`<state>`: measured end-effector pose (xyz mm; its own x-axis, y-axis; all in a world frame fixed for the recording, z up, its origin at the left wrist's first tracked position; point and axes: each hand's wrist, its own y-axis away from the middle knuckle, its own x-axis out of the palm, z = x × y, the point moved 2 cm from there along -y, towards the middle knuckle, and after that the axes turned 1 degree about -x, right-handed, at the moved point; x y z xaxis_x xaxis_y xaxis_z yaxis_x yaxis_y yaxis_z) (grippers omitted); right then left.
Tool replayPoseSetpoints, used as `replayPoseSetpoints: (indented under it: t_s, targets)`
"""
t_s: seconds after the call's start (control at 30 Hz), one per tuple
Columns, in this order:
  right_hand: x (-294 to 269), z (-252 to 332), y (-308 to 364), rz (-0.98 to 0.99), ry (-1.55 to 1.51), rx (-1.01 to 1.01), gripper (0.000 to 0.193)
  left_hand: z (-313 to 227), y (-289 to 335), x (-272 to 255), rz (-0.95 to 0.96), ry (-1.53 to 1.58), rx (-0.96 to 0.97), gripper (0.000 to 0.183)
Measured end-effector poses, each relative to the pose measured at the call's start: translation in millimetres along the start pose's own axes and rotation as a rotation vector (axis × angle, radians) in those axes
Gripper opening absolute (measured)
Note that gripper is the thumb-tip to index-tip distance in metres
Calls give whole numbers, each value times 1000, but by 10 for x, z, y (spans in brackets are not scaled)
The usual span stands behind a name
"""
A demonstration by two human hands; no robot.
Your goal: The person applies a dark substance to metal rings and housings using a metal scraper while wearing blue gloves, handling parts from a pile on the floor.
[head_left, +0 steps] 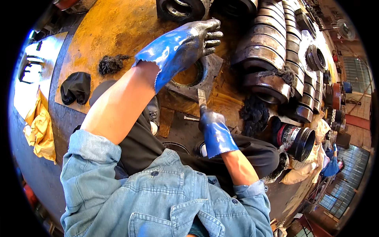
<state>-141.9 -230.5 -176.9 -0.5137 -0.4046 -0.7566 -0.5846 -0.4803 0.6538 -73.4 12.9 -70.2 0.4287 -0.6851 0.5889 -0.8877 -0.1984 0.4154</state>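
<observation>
My left hand [206, 36], in a blue glove blackened over the fingers, is raised above a square metal plate with a round bore [213, 65]. Its fingers are curled, and whatever may lie inside them is hidden. Lower and to the right, my right hand [211, 118] wears a matching dirty glove and is closed around the handle of a flat-bladed scraper [202, 96]. The scraper's blade points away from me, its tip against or just over the plate's near edge. My left forearm and glove cover part of the plate.
Stacked dark metal rings [264, 43] rise at the right, with black fibre waste [253, 114] nearby. A black-rimmed can [294, 138] lies by my right knee. A dark fibre clump [111, 64], black cloth [75, 87] and yellow-brown sheet [40, 126] lie left. Another person [331, 164] is far right.
</observation>
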Motion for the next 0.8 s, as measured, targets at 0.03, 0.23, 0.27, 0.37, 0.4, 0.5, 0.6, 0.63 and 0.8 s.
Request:
replayPoseSetpoints:
  t_s: [0.03, 0.23, 0.27, 0.37, 0.4, 0.5, 0.6, 0.63, 0.8]
  targets:
    - [-3, -6, -47, 28, -15, 33, 37, -14, -7, -19, 20, -19, 17, 43]
    - [-421, -118, -20, -263, -97, -71, 29, -37, -34, -231, 184, 6, 149, 41]
    - [-312, -128, -72, -128, 28, -102, 29, -11, -40, -282, 226, 39, 177, 39]
    - [-165, -49, -26, -35, 2, -46, 32, -114, 139, -163, 146, -48, 154, 41]
    - [-260, -57, -72, -21, -79, 15, 36, -164, 192, -100, 127, -57, 142, 43]
    - [-526, -142, -210, -201, -216, 52, 40, -101, 27, -176, 227, 0, 177, 44]
    - [-504, -166, -166, -162, -87, -49, 36, -22, -84, -159, 152, 1, 131, 44]
    - [-471, -179, -70, -137, -111, -65, 35, -9, -141, -161, 181, 17, 127, 44]
    - [-365, -219, -110, -178, -101, -105, 35, -136, -92, -113, 108, -40, 144, 43]
